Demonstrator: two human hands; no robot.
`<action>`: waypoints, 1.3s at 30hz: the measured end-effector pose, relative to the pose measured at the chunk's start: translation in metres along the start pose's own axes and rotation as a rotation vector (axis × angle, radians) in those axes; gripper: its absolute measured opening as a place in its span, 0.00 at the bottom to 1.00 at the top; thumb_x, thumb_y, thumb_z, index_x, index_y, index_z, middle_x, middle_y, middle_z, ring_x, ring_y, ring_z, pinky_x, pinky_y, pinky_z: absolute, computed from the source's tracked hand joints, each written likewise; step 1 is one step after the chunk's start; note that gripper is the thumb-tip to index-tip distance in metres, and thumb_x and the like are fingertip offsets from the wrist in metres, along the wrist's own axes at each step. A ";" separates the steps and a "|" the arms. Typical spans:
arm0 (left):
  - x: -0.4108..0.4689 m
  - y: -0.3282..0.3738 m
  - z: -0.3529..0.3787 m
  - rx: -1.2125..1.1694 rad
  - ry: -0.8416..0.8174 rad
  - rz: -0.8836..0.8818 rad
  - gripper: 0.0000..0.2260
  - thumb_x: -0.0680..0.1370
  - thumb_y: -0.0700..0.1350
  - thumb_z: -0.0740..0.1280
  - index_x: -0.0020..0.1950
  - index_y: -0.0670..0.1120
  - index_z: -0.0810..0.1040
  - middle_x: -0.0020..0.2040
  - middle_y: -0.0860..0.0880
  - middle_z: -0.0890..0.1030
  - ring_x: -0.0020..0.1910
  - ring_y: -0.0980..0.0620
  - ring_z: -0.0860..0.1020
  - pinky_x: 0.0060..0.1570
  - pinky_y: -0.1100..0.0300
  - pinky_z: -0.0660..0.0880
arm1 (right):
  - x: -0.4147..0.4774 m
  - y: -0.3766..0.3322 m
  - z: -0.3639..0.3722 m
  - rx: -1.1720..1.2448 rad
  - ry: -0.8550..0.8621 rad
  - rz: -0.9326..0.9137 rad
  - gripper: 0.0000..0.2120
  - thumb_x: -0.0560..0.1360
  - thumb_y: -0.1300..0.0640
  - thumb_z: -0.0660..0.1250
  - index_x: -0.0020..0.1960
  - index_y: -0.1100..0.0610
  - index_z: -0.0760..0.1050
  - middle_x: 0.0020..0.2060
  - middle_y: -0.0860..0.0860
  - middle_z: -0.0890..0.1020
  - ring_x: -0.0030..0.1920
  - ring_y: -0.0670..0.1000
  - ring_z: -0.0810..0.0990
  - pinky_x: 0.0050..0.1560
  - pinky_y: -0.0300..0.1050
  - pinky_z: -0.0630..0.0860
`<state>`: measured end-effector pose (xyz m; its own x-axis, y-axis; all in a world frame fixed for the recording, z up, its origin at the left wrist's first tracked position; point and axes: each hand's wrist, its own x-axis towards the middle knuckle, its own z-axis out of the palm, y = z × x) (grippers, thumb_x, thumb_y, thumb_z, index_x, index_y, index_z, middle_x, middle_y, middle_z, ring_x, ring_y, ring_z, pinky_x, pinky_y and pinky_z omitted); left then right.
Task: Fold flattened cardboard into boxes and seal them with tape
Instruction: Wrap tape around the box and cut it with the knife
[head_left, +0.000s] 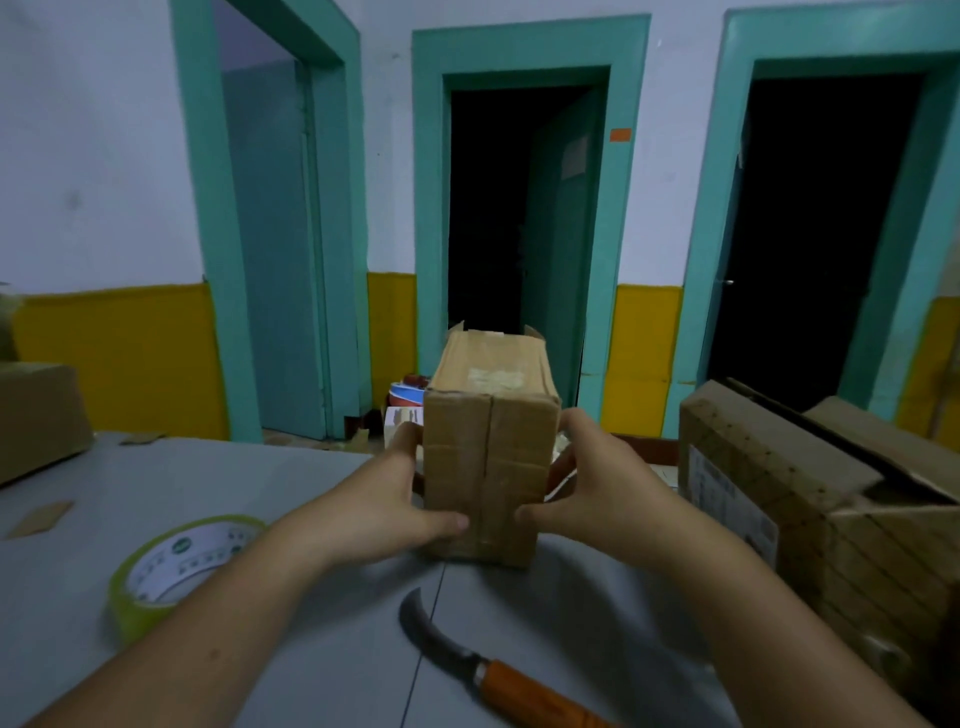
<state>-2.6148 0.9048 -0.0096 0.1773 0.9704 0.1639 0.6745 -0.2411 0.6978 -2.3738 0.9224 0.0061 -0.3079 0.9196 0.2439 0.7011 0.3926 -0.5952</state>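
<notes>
Head view looks down at a small brown cardboard box (488, 467) lying on its side on the grey table (322, 499), its near end closed with the two flaps meeting at a centre seam under clear tape, its far end apparently not closed, with flap corners standing up. Both bare hands are clamped on it: the left hand (400, 499) wraps the left side with its thumb pressed on the near face low beside the seam, and the right hand (587, 488) mirrors it on the right side, thumb tip just beside the seam. A roll of yellow-green tape (176, 566) lies flat on the table near the left forearm, and a curved-blade knife with an orange wooden handle (483, 665) lies between the forearms, blade tip pointing toward the box. The likeliest trouble, I judge, is that knife — a forearm dropping or sweeping inward could catch the edge or knock it off the table. Squeezing hard could also bow the thin walls and lift the tape at the seam, so the flaps spring apart. A larger brown carton (810, 499) stands close on the right — turning the box to reach the far end could bump it.
</notes>
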 end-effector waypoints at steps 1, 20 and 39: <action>0.000 -0.001 -0.001 0.002 -0.008 -0.006 0.38 0.74 0.52 0.79 0.76 0.62 0.59 0.67 0.61 0.76 0.66 0.58 0.76 0.71 0.51 0.74 | -0.001 -0.001 0.000 -0.003 -0.002 -0.001 0.44 0.68 0.48 0.82 0.75 0.45 0.60 0.50 0.46 0.81 0.49 0.46 0.83 0.53 0.50 0.84; -0.009 0.015 -0.007 0.060 0.107 0.025 0.39 0.68 0.64 0.79 0.72 0.64 0.60 0.65 0.64 0.72 0.67 0.58 0.71 0.68 0.54 0.71 | -0.007 -0.013 -0.008 0.048 0.412 -0.145 0.61 0.54 0.23 0.72 0.80 0.44 0.56 0.71 0.46 0.69 0.69 0.49 0.71 0.65 0.56 0.78; -0.173 -0.047 -0.069 0.565 0.142 0.064 0.16 0.79 0.66 0.66 0.58 0.57 0.79 0.57 0.55 0.81 0.57 0.52 0.79 0.54 0.53 0.77 | -0.047 -0.081 0.078 0.046 0.018 -0.596 0.23 0.76 0.38 0.70 0.66 0.47 0.77 0.56 0.40 0.79 0.55 0.40 0.78 0.58 0.44 0.80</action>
<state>-2.7265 0.7486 -0.0228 0.1590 0.9366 0.3122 0.9499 -0.2313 0.2102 -2.4663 0.8460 -0.0166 -0.6285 0.5415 0.5584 0.3820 0.8402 -0.3847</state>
